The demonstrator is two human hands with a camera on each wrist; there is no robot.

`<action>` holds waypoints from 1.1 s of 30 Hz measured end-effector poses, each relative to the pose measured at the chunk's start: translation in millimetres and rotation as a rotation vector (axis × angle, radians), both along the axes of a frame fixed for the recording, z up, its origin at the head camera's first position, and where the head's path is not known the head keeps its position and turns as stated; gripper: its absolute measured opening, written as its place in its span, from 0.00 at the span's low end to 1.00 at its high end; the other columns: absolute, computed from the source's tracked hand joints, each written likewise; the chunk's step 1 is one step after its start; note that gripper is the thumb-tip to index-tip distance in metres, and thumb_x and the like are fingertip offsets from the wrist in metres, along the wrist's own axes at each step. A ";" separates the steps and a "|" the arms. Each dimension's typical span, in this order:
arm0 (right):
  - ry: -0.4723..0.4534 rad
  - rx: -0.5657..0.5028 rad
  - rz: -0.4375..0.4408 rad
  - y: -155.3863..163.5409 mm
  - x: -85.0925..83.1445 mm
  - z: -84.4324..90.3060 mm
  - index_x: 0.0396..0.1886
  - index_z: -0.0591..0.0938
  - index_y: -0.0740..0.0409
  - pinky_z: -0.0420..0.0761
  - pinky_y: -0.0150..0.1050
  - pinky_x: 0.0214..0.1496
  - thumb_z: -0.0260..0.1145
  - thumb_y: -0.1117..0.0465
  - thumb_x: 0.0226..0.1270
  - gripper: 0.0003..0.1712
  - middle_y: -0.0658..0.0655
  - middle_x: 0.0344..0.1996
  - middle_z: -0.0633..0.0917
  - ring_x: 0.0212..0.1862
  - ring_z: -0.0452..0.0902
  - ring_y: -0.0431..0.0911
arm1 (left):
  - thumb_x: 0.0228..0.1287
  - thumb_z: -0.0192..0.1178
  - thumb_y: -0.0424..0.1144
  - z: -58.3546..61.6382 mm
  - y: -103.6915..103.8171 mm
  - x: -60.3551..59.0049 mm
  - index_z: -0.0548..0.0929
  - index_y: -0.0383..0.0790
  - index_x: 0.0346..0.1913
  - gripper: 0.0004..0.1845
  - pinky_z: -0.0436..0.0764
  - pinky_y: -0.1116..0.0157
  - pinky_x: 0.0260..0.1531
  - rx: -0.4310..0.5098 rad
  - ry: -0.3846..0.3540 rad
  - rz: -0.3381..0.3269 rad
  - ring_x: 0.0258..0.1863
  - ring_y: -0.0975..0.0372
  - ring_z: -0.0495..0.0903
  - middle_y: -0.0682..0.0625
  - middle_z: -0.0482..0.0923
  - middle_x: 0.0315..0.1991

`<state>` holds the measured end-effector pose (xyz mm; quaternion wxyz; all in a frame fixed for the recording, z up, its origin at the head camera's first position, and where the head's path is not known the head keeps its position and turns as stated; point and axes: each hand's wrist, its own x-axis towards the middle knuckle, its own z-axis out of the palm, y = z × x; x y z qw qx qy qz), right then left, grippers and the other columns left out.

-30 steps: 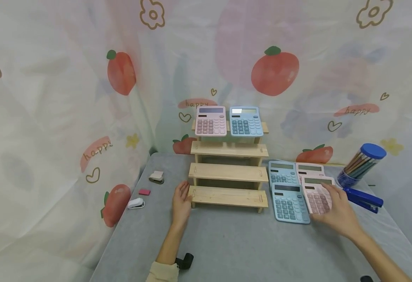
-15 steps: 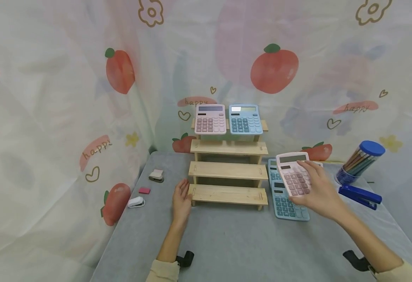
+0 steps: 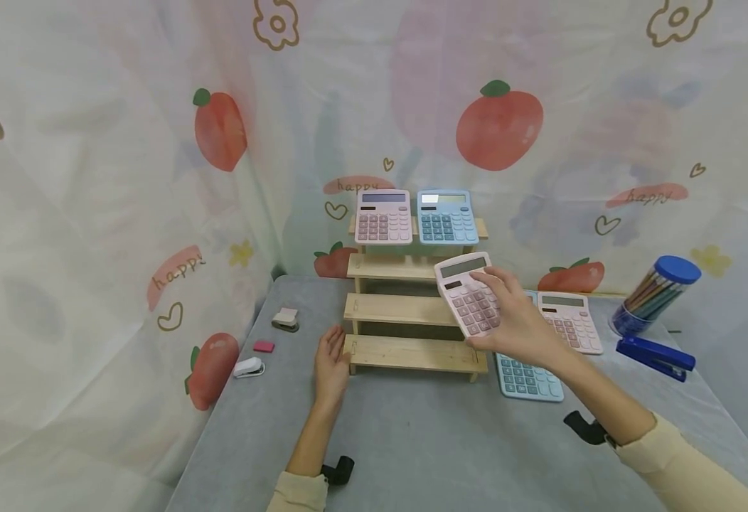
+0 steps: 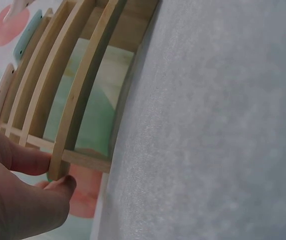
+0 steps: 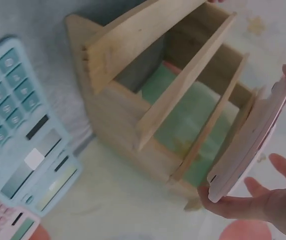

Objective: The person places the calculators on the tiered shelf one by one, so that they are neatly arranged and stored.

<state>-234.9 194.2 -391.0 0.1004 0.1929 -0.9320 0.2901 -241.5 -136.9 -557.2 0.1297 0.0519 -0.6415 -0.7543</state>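
The wooden stand [image 3: 414, 306], with 4 stepped shelves, sits at the back of the grey table [image 3: 425, 441] and serves as reference for all positions below.

Right hand [image 3: 520, 328]: fingers and thumb clamped on the edges of a pink calculator [image 3: 468, 294], which is held in the air, tilted, in front of the right half of the stand at the level of the 2 middle shelves. In the right wrist view the held calculator [image 5: 250, 140] is seen edge-on, just beside the shelf ends and not resting on any shelf.

Left hand [image 3: 330, 361]: fingers straight, flat against the left end of the stand's lowest shelf. The left wrist view confirms the thumb and fingers [image 4: 27, 160] touching the stand's left side frame [image 4: 70, 145]. It grips nothing.

On the stand's top shelf: 1 pink calculator on the shelf [image 3: 383, 217] and 1 blue calculator on the shelf [image 3: 447, 217], side by side, leaning back.

Right of the stand, flat on the table: a blue calculator lying flat [image 3: 529, 375], partly under the right forearm, and a second pink calculator lying flat [image 3: 569, 321] just behind it. Further right: a blue stapler [image 3: 655, 358] and a clear tube of pencils with a blue lid [image 3: 652, 293].

Left of the stand: a small beige item [image 3: 284, 320], a pink eraser [image 3: 262, 347] and a small white item [image 3: 247, 368], well apart from the left hand.
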 end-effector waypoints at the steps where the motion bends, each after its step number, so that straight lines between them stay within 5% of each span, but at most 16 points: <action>1: -0.002 -0.006 0.012 -5.2 -3.1 1.1 0.79 0.66 0.51 0.80 0.65 0.58 0.89 0.54 0.40 0.64 0.64 0.78 0.59 0.67 0.70 0.65 | 0.68 0.47 0.11 0.2 0.2 0.2 0.61 0.25 0.76 0.33 0.62 0.44 0.75 0.001 0.002 0.001 0.78 0.41 0.59 0.29 0.61 0.77; 23: -0.066 0.008 0.031 -100.3 -63.4 0.9 0.75 0.71 0.55 0.76 0.63 0.67 0.86 0.52 0.38 0.60 0.67 0.76 0.61 0.68 0.70 0.66 | 0.66 0.48 0.10 -0.3 0.1 0.4 0.62 0.22 0.74 0.33 0.62 0.43 0.75 0.011 0.020 0.015 0.77 0.40 0.61 0.27 0.62 0.75; 33: -0.002 0.009 -0.064 -139.2 -73.8 -10.1 0.73 0.72 0.61 0.77 0.65 0.58 0.85 0.49 0.40 0.57 0.68 0.75 0.63 0.62 0.70 0.71 | 0.66 0.48 0.10 0.5 -0.2 0.3 0.62 0.22 0.74 0.33 0.64 0.41 0.74 -0.001 0.016 0.013 0.77 0.39 0.62 0.26 0.62 0.75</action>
